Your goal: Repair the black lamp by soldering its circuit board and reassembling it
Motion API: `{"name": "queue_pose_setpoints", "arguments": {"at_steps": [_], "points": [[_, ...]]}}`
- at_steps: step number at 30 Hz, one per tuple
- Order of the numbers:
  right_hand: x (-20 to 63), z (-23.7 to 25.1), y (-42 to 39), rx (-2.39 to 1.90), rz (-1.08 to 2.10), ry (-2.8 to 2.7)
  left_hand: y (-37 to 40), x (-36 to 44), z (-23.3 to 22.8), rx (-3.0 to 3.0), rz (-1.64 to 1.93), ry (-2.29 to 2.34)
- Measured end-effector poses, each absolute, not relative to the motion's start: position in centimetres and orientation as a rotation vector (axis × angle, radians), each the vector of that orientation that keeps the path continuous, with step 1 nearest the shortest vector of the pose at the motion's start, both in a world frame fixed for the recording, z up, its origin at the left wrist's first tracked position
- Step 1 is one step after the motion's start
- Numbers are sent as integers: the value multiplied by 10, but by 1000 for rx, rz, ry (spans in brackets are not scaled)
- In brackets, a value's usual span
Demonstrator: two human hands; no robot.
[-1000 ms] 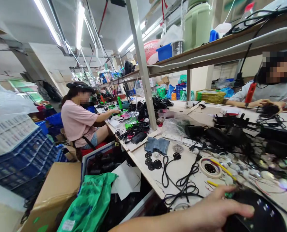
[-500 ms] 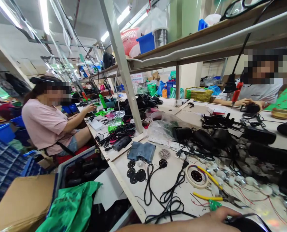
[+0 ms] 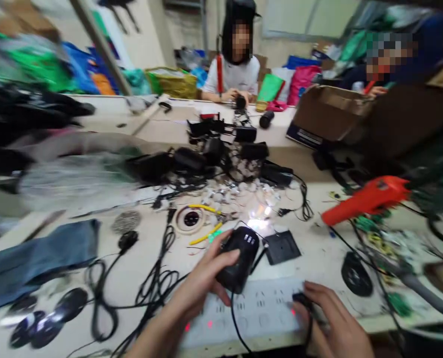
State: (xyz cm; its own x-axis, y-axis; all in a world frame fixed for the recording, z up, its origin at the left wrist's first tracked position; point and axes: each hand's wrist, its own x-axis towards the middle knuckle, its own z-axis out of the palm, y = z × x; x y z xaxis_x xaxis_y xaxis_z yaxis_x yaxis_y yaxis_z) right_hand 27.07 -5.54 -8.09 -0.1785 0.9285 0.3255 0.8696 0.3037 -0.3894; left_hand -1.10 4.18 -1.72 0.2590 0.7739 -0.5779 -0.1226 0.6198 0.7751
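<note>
The left hand point(image 3: 202, 283) is wrapped around a black rounded device point(image 3: 239, 257), holding it just above a white power strip point(image 3: 243, 314) at the near edge of the tabletop point(image 3: 318, 253). The right hand point(image 3: 333, 323) pinches a black plug point(image 3: 302, 299) against that strip — small red lights glow along it. Yellow-handled pliers point(image 3: 210, 226) and a tape roll point(image 3: 190, 219) lie just beyond; an orange tool point(image 3: 366, 198) sits off to the right.

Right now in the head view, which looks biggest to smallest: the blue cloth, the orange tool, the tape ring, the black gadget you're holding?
1. Blue cloth
2. Orange tool
3. Black gadget in the left hand, near the camera, so flattered
4. Tape ring
</note>
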Motion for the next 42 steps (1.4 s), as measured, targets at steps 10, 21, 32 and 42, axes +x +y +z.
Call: {"name": "queue_pose_setpoints", "arguments": {"at_steps": [10,21,32,42], "points": [[246,-60,-53,-1595,100,-1967,47,-5,-18,573,643,1256],[252,-65,-51,-1553,137,-2025,46,-6,-16,575,624,1231],[252,-67,-52,-1560,136,-2011,49,-8,-19,635,584,1196],[253,-70,-51,-1552,87,-2013,51,-8,-20,654,568,1173]]}}
